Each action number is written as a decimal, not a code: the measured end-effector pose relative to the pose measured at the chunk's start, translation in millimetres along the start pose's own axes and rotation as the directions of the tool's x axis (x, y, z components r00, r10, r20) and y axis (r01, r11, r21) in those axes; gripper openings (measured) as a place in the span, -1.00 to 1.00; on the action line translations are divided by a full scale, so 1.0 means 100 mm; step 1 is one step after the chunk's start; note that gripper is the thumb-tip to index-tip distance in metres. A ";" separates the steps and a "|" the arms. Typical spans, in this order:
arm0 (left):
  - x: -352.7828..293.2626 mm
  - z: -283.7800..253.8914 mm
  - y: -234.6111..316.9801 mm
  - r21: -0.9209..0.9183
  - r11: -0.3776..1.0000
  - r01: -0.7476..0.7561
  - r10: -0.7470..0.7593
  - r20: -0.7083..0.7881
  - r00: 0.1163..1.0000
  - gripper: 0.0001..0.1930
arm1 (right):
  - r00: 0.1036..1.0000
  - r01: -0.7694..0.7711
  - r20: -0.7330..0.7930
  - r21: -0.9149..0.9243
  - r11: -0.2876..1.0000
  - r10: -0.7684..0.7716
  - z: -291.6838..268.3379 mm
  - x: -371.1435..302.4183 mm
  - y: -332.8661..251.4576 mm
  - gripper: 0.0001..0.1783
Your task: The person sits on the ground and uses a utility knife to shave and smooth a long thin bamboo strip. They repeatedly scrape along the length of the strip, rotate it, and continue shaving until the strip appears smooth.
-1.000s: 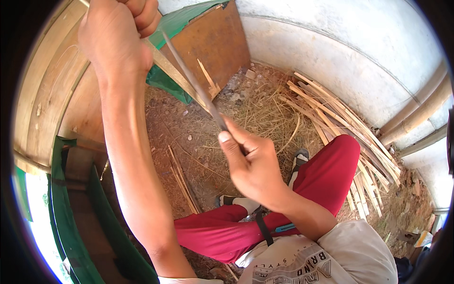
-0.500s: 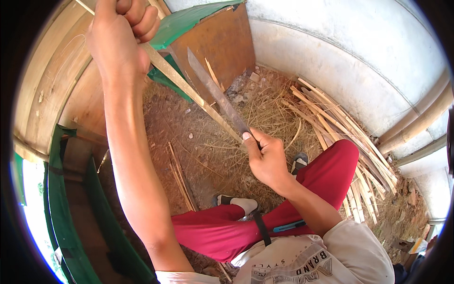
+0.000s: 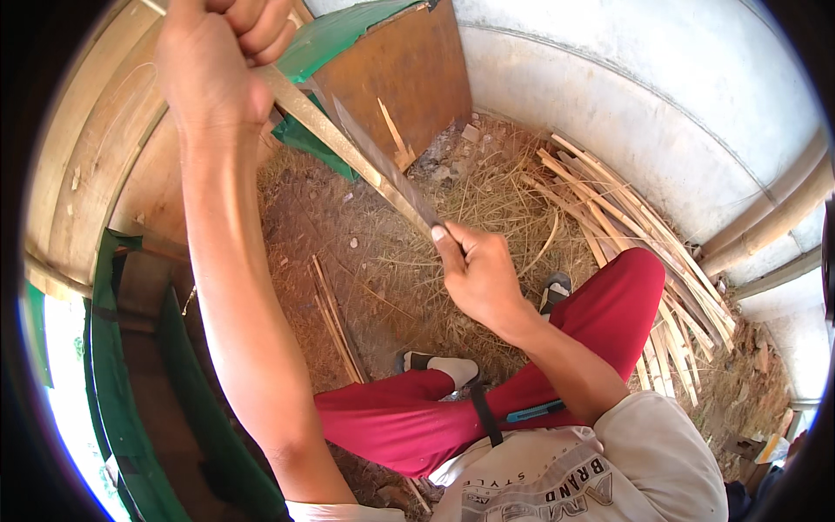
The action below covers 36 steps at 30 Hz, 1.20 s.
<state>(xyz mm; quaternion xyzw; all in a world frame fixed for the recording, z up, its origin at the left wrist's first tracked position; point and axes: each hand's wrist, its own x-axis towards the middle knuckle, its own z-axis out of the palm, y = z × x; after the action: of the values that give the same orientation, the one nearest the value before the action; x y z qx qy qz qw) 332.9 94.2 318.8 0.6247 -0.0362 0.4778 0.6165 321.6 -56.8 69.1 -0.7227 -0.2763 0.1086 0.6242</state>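
Knife (image 3: 402,184) has been swinging in toward the wood strip (image 3: 320,124) since half a second ago, and the blade is now lying right alongside it; can't tell if the edge is actually touching. Left hand (image 3: 217,65) is curling tight around the strip up high, and the right hand (image 3: 483,270) is wrapping fully around the knife handle. Both are hanging over the dirt floor (image 3: 374,265), with straw spreading between the loose sticks (image 3: 335,322) and the big stick pile (image 3: 639,213). That pile is hugging the floor's edge by the pale wall (image 3: 609,96); one wooden box (image 3: 404,78) is sitting at the far edge. I'm counting one knife, one held strip, one pile (sticks overlapping too much to count).
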 end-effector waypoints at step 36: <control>0.25 -0.03 -0.23 -0.267 0.955 0.126 0.028 0.508 0.861 -0.47 | 0.999 -0.028 -0.050 -0.180 0.983 0.020 0.09 0.06 0.20 -0.61</control>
<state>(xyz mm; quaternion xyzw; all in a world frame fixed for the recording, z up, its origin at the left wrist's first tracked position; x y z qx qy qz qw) 359.1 116.0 316.9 0.6312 -0.2506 0.2703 0.6825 327.5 -47.2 49.7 -0.7821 -0.2614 0.0733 0.5610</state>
